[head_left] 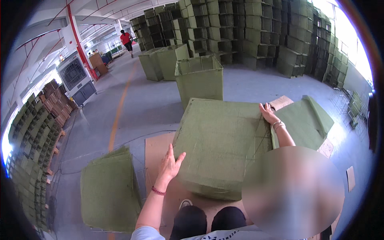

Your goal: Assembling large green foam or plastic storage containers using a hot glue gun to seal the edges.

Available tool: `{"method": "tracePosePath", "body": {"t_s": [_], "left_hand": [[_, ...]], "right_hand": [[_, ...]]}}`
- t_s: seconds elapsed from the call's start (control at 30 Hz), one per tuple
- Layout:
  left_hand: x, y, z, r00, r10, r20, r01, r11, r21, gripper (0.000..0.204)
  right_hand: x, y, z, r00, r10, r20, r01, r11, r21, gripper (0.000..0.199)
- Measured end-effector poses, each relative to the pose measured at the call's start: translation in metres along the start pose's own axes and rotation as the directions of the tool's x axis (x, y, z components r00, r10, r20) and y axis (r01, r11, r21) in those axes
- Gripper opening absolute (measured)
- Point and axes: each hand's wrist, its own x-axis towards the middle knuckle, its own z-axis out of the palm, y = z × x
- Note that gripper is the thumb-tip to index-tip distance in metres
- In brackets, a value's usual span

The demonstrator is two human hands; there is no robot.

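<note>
A large green fabric-covered box lies in front of me, tilted, with thin wire showing along its right side. My left hand is at its near left side, fingers stretched out and apart, palm towards the fabric. At the far right edge of the box, my right hand rests with fingers extended; a small dark thing beside them is too small to make out. Under the box is a flattened cardboard sheet. Right of it lies a loose green fabric panel. A blurred patch hides the area at my lower right.
A stack of green panels lies to my left. An upright open green box stands ahead. Tall stacks of green boxes line the back. A large cooling fan unit stands far left. Someone in red is far off.
</note>
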Motion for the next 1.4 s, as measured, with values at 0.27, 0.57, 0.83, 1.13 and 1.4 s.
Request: {"method": "tracePosePath", "body": {"t_s": [0.27,0.57,0.83,1.13,1.4], "left_hand": [[0.013,0.018,0.01,0.998,-0.042,0.049,0.045,0.997,-0.068,0.084],[0.021,-0.008,0.006,0.993,-0.109,0.045,0.103,0.987,0.125,0.083],[0.015,-0.022,0.01,0.998,-0.057,0.033,0.056,0.998,0.03,0.084],[-0.038,0.035,0.029,0.861,0.44,-0.255,-0.332,0.866,0.373,0.064],[-0.082,0.163,0.074,0.574,0.817,-0.062,-0.789,0.571,0.228,0.078]], "right_hand": [[-0.152,-0.007,-0.004,0.977,-0.159,-0.142,0.14,0.98,-0.139,0.088],[-0.246,-0.05,0.01,0.988,-0.097,-0.124,0.07,0.975,-0.209,0.091],[-0.315,-0.003,-0.009,0.897,-0.002,-0.443,0.136,0.953,0.271,0.072],[-0.594,0.136,-0.045,0.407,0.339,-0.848,-0.48,0.869,0.117,0.027],[-0.609,0.206,0.011,0.389,0.498,-0.775,-0.588,0.782,0.207,0.045]]}}
